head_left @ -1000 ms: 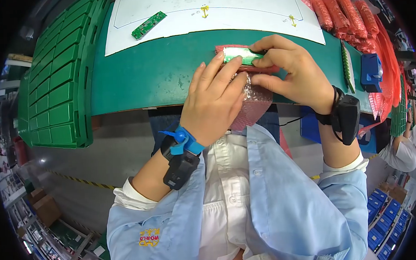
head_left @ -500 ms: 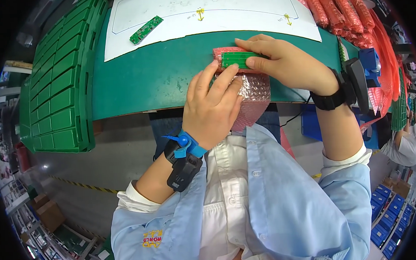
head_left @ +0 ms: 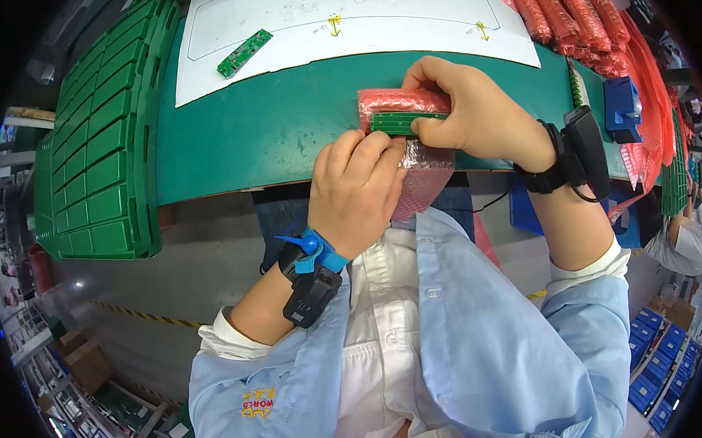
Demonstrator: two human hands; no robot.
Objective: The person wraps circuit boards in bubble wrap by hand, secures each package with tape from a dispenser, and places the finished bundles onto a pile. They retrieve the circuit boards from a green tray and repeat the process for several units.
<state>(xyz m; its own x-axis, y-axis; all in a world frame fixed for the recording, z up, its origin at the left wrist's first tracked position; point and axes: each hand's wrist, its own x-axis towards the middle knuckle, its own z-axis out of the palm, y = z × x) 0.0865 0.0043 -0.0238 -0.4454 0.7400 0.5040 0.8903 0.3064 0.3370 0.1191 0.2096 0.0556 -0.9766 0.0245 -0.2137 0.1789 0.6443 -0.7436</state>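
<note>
Two bare hands are seen from above at the near edge of a green table. One narrow green circuit board is held between them at the centre of the view, lying flat at the table's edge and partly slid into one pink bubble-wrap bag. The bag's upper part is bunched over the board, and its looser, paler end hangs off the table edge below the fingers.

The right hand is closed in a pinch: thumb and fingers grip the bag and the board's right end together. One black band with a small device is worn on this wrist. The left hand is curled, its fingertips pressed against the board's lower edge and the bag; how firmly it grips cannot be told. One blue strap and one black device are worn on the left wrist.

At 12 o'clock one large white paper sheet is spread on the table, with one second green circuit board lying loose near its left edge, at about 11 o'clock, well apart from the hands. At 9 o'clock a stack of green plastic trays is leaned along the table; the number cannot be counted. At 1 o'clock at least four filled pink bags are laid side by side. At 3 o'clock one blue block is set by the table edge.
</note>
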